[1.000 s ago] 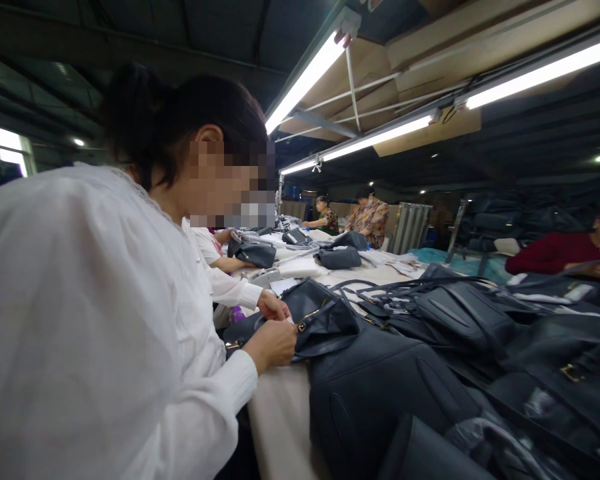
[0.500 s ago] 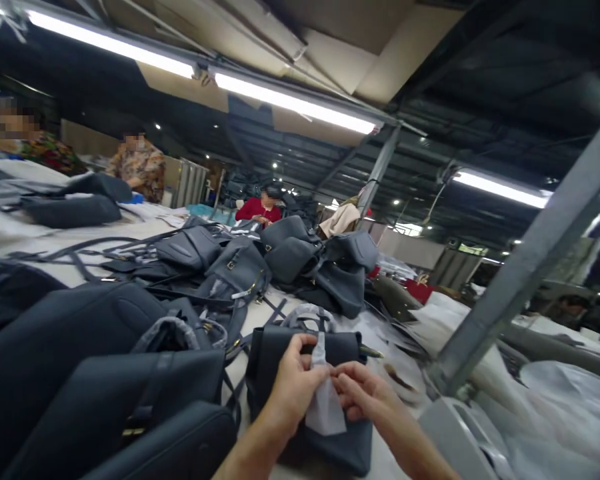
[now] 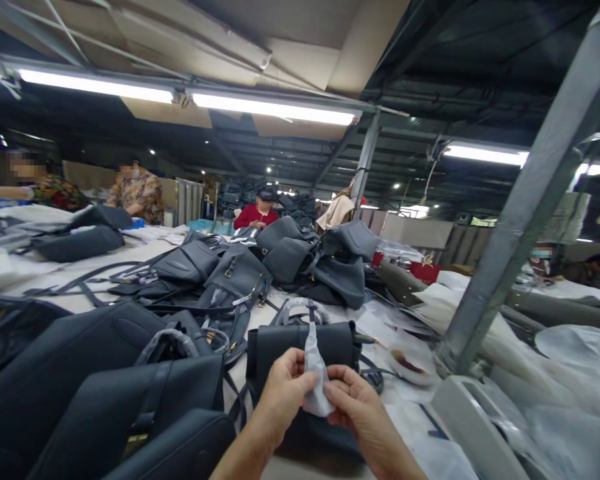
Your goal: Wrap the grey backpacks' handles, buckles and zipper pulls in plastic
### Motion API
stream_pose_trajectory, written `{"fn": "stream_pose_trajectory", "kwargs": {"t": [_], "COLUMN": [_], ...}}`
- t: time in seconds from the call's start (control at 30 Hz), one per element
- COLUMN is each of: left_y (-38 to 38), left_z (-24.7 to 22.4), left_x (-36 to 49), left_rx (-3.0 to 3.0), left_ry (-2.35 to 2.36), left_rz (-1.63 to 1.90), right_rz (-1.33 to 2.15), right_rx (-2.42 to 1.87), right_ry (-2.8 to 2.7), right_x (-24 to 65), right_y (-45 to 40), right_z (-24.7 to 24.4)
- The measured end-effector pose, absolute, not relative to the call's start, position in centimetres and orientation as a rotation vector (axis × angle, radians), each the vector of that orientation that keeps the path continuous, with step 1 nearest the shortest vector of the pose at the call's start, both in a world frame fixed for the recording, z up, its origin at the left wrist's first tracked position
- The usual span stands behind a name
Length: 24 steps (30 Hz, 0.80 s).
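Nearby, other dark bags (image 3: 190,393) crowd the handled bag (image 3: 280,339).

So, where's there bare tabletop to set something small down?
Mainly the pale tabletop at left, between the farther dark bag and the near-left bags. A thin strip seems to show below the front middle bag. Crowded: the central bag pile, the pale sheeting at right, and the space where the left hand and right hand hold the white wrap.
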<state>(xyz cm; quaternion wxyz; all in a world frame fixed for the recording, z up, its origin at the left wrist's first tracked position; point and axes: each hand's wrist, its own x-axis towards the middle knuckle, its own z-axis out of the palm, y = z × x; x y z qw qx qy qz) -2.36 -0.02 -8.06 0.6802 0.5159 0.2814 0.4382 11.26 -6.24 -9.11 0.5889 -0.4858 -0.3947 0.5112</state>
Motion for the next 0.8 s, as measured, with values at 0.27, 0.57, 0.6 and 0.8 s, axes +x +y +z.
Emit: {"fn": "stream_pose_trajectory", "kwargs": {"t": [0.27,0.57,0.6,0.8], "left_y": [-1.0,-0.5,-0.5,-0.7], "left_z": [-7.5,-9.5,-9.6,-8.9], "left_x": [-3.4,-2.9,-3.0,-3.6], "left_rx": [1.137,1.09,1.084,0.986], "left_ry": [0.561,0.618,0.611,0.49], "left_rz": [0.904,0.972,0.956,0.835], "right_rz": [1.079,0.333,0.413,0.966], "right_rx": [-1.102,-1.451,-1.43,-0.988], "right_ry": [-0.896,-1.195,-1.179,-0.877], "right_x": [9.5,9.0,8.9,8.1], "right_y": [-5.7,-8.0,-8.0,-6.8], "right_z": [-10.5,-10.8,-11.1,-12.1]}}
